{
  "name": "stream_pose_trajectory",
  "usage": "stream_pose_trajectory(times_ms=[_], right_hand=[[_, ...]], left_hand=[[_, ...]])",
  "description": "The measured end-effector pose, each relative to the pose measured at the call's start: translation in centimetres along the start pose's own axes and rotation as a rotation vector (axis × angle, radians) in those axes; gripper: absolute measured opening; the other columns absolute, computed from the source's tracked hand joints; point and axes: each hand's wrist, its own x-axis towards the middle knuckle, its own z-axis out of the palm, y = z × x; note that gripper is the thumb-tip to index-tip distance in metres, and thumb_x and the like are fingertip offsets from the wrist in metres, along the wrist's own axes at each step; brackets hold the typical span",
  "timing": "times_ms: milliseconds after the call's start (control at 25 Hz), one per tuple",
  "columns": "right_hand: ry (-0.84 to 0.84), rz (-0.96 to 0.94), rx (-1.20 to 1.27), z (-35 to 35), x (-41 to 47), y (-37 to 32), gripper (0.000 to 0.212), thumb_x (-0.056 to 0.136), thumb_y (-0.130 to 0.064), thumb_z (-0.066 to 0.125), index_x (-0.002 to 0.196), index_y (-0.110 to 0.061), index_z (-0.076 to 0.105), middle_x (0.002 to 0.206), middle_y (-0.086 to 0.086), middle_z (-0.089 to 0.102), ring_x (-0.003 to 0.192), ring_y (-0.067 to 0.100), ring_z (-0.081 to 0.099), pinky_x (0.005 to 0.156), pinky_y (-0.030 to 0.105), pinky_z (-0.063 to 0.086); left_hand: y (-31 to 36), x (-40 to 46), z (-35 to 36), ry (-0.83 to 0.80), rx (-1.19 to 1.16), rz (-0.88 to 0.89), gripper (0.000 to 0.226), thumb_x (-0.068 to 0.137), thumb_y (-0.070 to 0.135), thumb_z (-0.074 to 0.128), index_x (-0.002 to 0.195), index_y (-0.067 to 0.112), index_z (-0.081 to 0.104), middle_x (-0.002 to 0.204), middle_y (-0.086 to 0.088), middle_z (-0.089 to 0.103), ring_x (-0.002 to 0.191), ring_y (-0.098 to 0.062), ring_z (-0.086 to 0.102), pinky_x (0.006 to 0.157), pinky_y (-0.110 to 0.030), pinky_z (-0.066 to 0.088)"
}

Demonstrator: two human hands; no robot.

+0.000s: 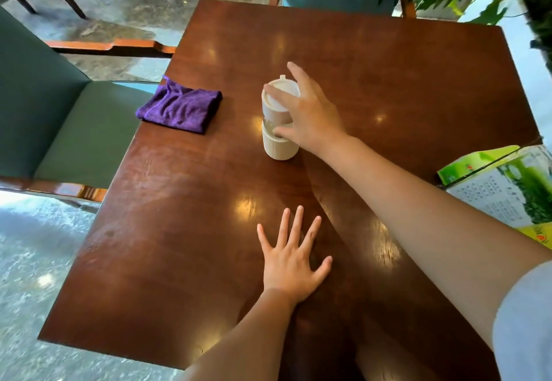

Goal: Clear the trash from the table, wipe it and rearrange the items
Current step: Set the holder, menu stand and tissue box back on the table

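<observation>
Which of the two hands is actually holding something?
The right hand: it grips the white cup from the side. The left hand lies flat and spread on the bare table, holding nothing.

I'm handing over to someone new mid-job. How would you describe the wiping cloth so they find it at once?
Start from the dark wooden table and go to its left edge, beside the green chair. There lies the folded purple cloth, flat, one corner just over the edge. It is the only soft, purple thing here; the white cup under the right hand stands nearer the middle.
</observation>
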Motion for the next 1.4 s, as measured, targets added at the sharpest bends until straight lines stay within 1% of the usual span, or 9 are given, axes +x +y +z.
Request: stream_pose_trajectory(times_ms=[160,480,640,760,840,920,1200,1320,1400], right_hand=[[0.041,-0.096,-0.049,0.9,-0.7,0.4,0.069,0.075,-0.009,0.073,0.136,-0.023,0.044,0.147,0.014,0.032,0.125,0.035,0.038,0.088,0.047,0.048],[0.126,-0.16,-0.034,1.8,-0.5,1.2,0.064,0.07,-0.003,0.076,0.128,-0.013,0.053,0.133,0.018,0.049,0.117,0.04,0.047,0.087,0.048,0.05],[0.15,-0.132,-0.105,2.3,-1.2,1.2,0.067,0.072,-0.011,0.076,0.132,-0.018,0.048,0.14,0.015,0.046,0.129,0.043,0.038,0.093,0.055,0.047],[0.058,-0.07,-0.247,1.2,-1.8,0.6,0.075,0.08,-0.03,0.07,0.143,-0.027,0.03,0.153,0.012,0.024,0.141,0.036,0.017,0.106,0.061,0.028],[0.067,-0.002,-0.256,-0.2,-3.7,0.5,0.073,0.083,-0.032,0.066,0.144,-0.027,0.026,0.154,0.013,0.021,0.143,0.032,0.013,0.109,0.059,0.02],[0.086,0.094,-0.241,-1.8,-6.5,1.2,0.063,0.086,-0.029,0.063,0.141,-0.025,0.033,0.151,0.012,0.029,0.142,0.029,0.019,0.111,0.056,0.019],[0.151,0.575,-0.466,-10.3,-17.8,5.6,0.06,0.081,-0.023,0.066,0.135,-0.021,0.041,0.148,0.015,0.032,0.137,0.033,0.026,0.107,0.055,0.023],[0.029,0.819,-0.437,-14.1,-20.5,7.3,0.065,0.085,-0.015,0.061,0.141,-0.026,0.029,0.139,0.015,0.041,0.122,0.038,0.042,0.091,0.048,0.04],[0.002,0.85,-0.391,-14.8,-21.0,7.7,0.068,0.088,-0.006,0.052,0.144,-0.03,0.021,0.121,0.013,0.053,0.103,0.038,0.054,0.071,0.041,0.041]], left_hand=[[0.0,-0.1,0.2,0.014,0.016,0.004,0.071,0.084,0.07,0.025,0.147,0.04,0.011,0.158,0.001,0.01,0.145,-0.027,0.003,0.105,-0.067,-0.002],[0.0,0.0,0.1,0.002,0.012,-0.002,0.072,0.084,0.07,0.027,0.146,0.04,0.011,0.158,0.001,0.011,0.145,-0.027,0.004,0.105,-0.067,-0.001],[0.0,-0.1,0.1,-0.013,0.015,0.001,0.072,0.084,0.07,0.027,0.146,0.04,0.009,0.158,0.001,0.009,0.145,-0.026,0.001,0.105,-0.067,-0.004],[0.0,-0.1,-0.1,-0.021,0.01,-0.006,0.071,0.084,0.07,0.023,0.146,0.041,0.004,0.158,0.002,0.002,0.145,-0.025,-0.007,0.105,-0.066,-0.009],[0.2,-0.1,-0.4,-0.065,0.001,0.002,0.071,0.084,0.07,0.021,0.145,0.043,-0.006,0.157,0.004,-0.01,0.143,-0.021,-0.018,0.105,-0.065,-0.015],[0.2,-0.1,-0.5,-0.101,0.008,0.0,0.072,0.084,0.07,0.018,0.143,0.044,-0.013,0.156,0.005,-0.018,0.141,-0.019,-0.024,0.106,-0.065,-0.015],[0.4,-0.2,-0.4,-0.115,0.038,-0.005,0.072,0.082,0.071,0.013,0.143,0.044,-0.012,0.157,0.006,-0.015,0.142,-0.018,-0.021,0.109,-0.066,-0.008],[0.3,-0.2,-0.4,-0.101,0.036,-0.004,0.073,0.08,0.072,0.01,0.144,0.043,-0.01,0.158,0.005,-0.013,0.143,-0.018,-0.019,0.109,-0.066,-0.006],[0.3,-0.2,-0.4,-0.102,0.037,-0.005,0.073,0.08,0.072,0.008,0.144,0.043,-0.01,0.158,0.005,-0.014,0.143,-0.018,-0.019,0.109,-0.066,-0.006]])
